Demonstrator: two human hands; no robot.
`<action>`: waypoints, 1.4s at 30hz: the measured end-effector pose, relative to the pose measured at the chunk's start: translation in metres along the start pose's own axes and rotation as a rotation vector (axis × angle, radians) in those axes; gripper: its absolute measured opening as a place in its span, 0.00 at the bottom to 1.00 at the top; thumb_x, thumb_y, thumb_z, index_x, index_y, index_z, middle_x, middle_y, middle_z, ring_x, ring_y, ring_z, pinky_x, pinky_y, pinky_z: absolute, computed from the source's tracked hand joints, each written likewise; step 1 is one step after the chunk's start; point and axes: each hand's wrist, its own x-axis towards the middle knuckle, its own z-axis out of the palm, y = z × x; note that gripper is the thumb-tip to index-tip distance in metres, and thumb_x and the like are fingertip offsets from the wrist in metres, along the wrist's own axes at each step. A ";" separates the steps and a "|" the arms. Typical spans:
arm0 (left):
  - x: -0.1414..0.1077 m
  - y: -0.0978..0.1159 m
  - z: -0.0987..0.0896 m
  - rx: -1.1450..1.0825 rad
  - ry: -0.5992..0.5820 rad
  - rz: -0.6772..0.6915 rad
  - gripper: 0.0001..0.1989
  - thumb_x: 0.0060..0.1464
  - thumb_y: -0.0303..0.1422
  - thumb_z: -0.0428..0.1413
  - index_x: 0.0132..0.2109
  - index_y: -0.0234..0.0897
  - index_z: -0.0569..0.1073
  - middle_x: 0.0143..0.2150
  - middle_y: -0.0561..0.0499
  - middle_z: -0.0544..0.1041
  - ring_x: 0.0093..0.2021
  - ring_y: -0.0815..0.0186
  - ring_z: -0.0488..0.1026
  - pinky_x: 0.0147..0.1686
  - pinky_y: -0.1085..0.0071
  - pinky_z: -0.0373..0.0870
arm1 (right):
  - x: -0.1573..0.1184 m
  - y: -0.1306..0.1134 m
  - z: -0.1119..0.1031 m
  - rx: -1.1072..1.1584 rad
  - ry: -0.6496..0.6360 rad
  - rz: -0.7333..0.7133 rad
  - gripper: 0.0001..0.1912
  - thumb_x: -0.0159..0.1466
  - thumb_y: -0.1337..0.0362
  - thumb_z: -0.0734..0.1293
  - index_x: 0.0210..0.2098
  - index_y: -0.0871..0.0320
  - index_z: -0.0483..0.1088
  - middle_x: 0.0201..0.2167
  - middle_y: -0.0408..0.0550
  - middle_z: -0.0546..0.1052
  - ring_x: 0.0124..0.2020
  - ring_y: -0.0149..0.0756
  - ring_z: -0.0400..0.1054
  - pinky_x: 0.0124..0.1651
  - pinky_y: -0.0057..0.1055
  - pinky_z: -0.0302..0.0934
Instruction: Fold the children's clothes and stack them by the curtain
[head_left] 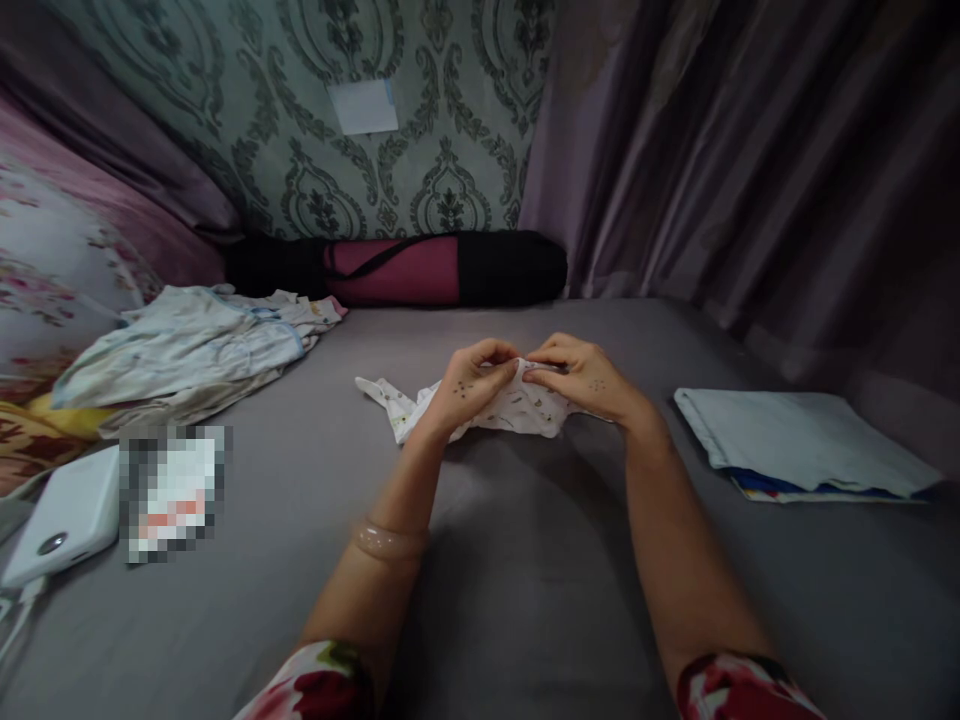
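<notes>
A small white baby garment (517, 412) with a fine print lies partly lifted from the grey bed sheet in front of me. Its narrow sleeve-like end stretches out to the left. My left hand (476, 385) pinches the upper edge of the cloth between thumb and fingers. Close beside it, almost touching, my right hand (577, 375) grips the same edge in a pinch. The fingertips cover the exact spot being held. A translucent bangle (388, 541) circles my left forearm.
Crumpled baby clothes (195, 335) lie at the left. In front of them are a white power bank (71, 510) with a cable and a blurred-out item (178, 495). Folded pale cloth (802, 435) rests at the right. A black and maroon roll bag (405, 270) lies along the wall.
</notes>
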 end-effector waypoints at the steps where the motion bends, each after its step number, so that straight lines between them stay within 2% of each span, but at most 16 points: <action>1: 0.000 0.002 0.000 -0.015 -0.004 -0.017 0.06 0.55 0.33 0.57 0.37 0.36 0.77 0.32 0.51 0.76 0.34 0.67 0.71 0.37 0.72 0.67 | 0.001 -0.002 0.001 0.033 0.003 -0.012 0.11 0.60 0.56 0.69 0.40 0.50 0.79 0.35 0.44 0.77 0.38 0.36 0.71 0.42 0.30 0.63; 4: 0.000 0.003 -0.001 -0.053 -0.032 -0.073 0.08 0.55 0.35 0.57 0.37 0.35 0.78 0.33 0.50 0.77 0.34 0.67 0.72 0.36 0.72 0.68 | 0.003 -0.002 0.005 0.135 -0.032 0.010 0.11 0.61 0.56 0.68 0.39 0.52 0.79 0.35 0.44 0.78 0.38 0.36 0.71 0.41 0.30 0.63; 7: 0.002 -0.003 -0.011 -0.068 -0.032 -0.119 0.11 0.55 0.37 0.57 0.40 0.35 0.78 0.36 0.48 0.79 0.37 0.66 0.74 0.38 0.72 0.69 | 0.003 0.007 0.009 0.198 -0.021 0.094 0.12 0.61 0.55 0.68 0.37 0.54 0.79 0.34 0.44 0.79 0.37 0.37 0.72 0.40 0.30 0.63; 11: 0.002 -0.019 -0.039 -0.017 0.097 -0.176 0.12 0.54 0.36 0.57 0.42 0.34 0.77 0.38 0.47 0.79 0.39 0.66 0.75 0.41 0.71 0.70 | 0.003 0.027 0.014 0.245 0.099 0.186 0.15 0.61 0.52 0.67 0.38 0.56 0.78 0.34 0.45 0.79 0.35 0.37 0.71 0.37 0.31 0.63; 14: -0.003 -0.029 -0.060 0.072 0.127 -0.280 0.11 0.54 0.36 0.56 0.40 0.33 0.76 0.36 0.47 0.79 0.37 0.66 0.75 0.40 0.71 0.70 | 0.003 0.039 0.016 0.264 0.159 0.233 0.17 0.60 0.51 0.67 0.38 0.57 0.78 0.35 0.47 0.79 0.35 0.38 0.71 0.36 0.31 0.63; 18: -0.009 -0.037 -0.076 0.143 0.087 -0.359 0.10 0.53 0.36 0.56 0.36 0.32 0.76 0.32 0.48 0.78 0.33 0.67 0.74 0.35 0.72 0.69 | 0.000 0.045 0.015 0.281 0.188 0.276 0.18 0.58 0.49 0.68 0.38 0.57 0.78 0.35 0.48 0.79 0.35 0.38 0.71 0.35 0.32 0.64; 21: -0.013 -0.040 -0.083 0.203 -0.046 -0.388 0.11 0.51 0.37 0.56 0.34 0.33 0.76 0.29 0.50 0.77 0.30 0.68 0.72 0.32 0.73 0.66 | -0.001 0.043 0.013 0.303 0.186 0.316 0.19 0.56 0.48 0.70 0.36 0.58 0.78 0.33 0.48 0.79 0.33 0.37 0.71 0.34 0.31 0.64; 25: -0.016 -0.038 -0.090 0.259 -0.243 -0.464 0.13 0.49 0.40 0.57 0.37 0.34 0.77 0.28 0.52 0.76 0.28 0.69 0.70 0.28 0.74 0.63 | -0.003 0.042 0.009 0.326 0.198 0.356 0.19 0.54 0.48 0.71 0.35 0.58 0.78 0.32 0.48 0.79 0.31 0.36 0.70 0.32 0.30 0.63; 28: -0.017 -0.036 -0.091 0.254 -0.313 -0.519 0.16 0.47 0.41 0.60 0.40 0.34 0.77 0.32 0.50 0.77 0.30 0.68 0.71 0.27 0.75 0.63 | -0.003 0.042 0.009 0.336 0.203 0.373 0.19 0.53 0.48 0.72 0.35 0.57 0.78 0.32 0.47 0.79 0.30 0.36 0.70 0.31 0.30 0.63; 31: -0.016 -0.037 -0.088 0.214 -0.358 -0.507 0.18 0.45 0.41 0.61 0.41 0.35 0.77 0.35 0.48 0.78 0.31 0.67 0.72 0.26 0.75 0.63 | -0.003 0.043 0.008 0.345 0.200 0.384 0.20 0.53 0.48 0.72 0.35 0.58 0.78 0.32 0.47 0.79 0.30 0.35 0.70 0.31 0.29 0.63; 36: -0.014 -0.038 -0.083 0.179 -0.336 -0.476 0.15 0.47 0.41 0.59 0.38 0.34 0.77 0.32 0.49 0.78 0.28 0.68 0.71 0.24 0.75 0.61 | -0.004 0.045 0.007 0.337 0.208 0.396 0.20 0.52 0.48 0.72 0.36 0.57 0.78 0.33 0.47 0.80 0.31 0.36 0.71 0.31 0.30 0.63; 42: -0.014 -0.033 -0.084 0.225 -0.220 -0.396 0.14 0.52 0.41 0.56 0.35 0.34 0.77 0.27 0.51 0.74 0.26 0.70 0.67 0.24 0.75 0.61 | -0.004 0.048 0.007 0.330 0.210 0.405 0.20 0.52 0.48 0.72 0.36 0.57 0.78 0.34 0.47 0.80 0.32 0.37 0.71 0.33 0.30 0.64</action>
